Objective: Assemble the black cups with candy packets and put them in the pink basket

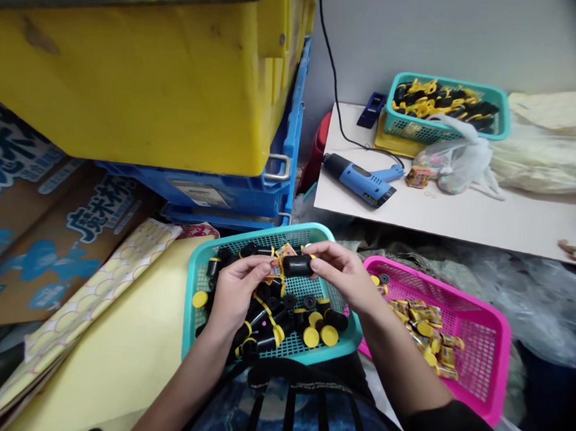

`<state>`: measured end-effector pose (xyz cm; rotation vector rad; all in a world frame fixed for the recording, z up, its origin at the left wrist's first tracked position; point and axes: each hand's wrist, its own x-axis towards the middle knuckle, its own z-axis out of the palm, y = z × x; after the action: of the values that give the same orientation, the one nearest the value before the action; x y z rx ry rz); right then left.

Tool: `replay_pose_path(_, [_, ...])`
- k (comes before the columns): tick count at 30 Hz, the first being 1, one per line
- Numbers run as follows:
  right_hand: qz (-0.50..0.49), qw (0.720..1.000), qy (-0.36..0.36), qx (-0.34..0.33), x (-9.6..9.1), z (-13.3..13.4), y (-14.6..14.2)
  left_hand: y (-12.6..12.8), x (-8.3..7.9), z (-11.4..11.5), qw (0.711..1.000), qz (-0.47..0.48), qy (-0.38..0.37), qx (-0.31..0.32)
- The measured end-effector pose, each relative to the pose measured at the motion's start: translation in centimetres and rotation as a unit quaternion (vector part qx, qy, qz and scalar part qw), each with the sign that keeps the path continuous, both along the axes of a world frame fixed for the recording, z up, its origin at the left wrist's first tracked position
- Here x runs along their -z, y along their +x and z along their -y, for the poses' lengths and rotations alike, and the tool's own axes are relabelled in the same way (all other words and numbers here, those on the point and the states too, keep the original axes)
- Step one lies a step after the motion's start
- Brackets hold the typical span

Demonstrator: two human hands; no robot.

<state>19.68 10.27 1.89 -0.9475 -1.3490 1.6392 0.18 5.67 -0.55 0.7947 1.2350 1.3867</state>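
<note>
My right hand [340, 272] is closed on a small black tube [298, 265], held level over the teal basket [193, 281] on my lap. My left hand [237, 289] pinches a small orange and yellow packet [275, 270] against the tube's open left end. Below the hands the teal basket holds several black tubes with yellow caps [320, 334]. To its right, the pink basket [497, 345] contains several yellow packets [430, 331].
Yellow and blue crates [251, 174] are stacked at the upper left over printed cardboard [48, 227]. A white tabletop [463, 216] carries a blue heat gun [361, 179], a plastic bag [460, 161] and a second teal basket [445, 108] of tubes. Yellow sheets [114, 348] lie at left.
</note>
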Motion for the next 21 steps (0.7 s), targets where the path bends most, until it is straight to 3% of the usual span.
replay_pose_path(4, [0.021,0.999,-0.019,-0.034,0.5,-0.2,-0.1,0.0,-0.6,0.1,0.997,-0.061,0.050,0.007])
replay_pose_path(8, [0.018,0.999,-0.022,-0.017,1.0,-0.1,0.0,0.0,-1.0,0.1,0.988,-0.128,0.086,0.019])
replay_pose_path(12, [0.010,1.000,0.012,0.017,1.5,0.4,-0.6,0.3,-1.4,0.1,0.990,-0.117,0.069,0.045])
replay_pose_path(17, [0.006,1.000,0.012,0.011,2.4,1.3,-1.9,0.3,-2.2,0.2,0.988,-0.120,0.066,0.071])
replay_pose_path(21, [-0.078,0.996,-0.052,-0.007,3.0,1.7,-2.9,0.7,-2.1,0.5,0.995,-0.067,0.027,0.068])
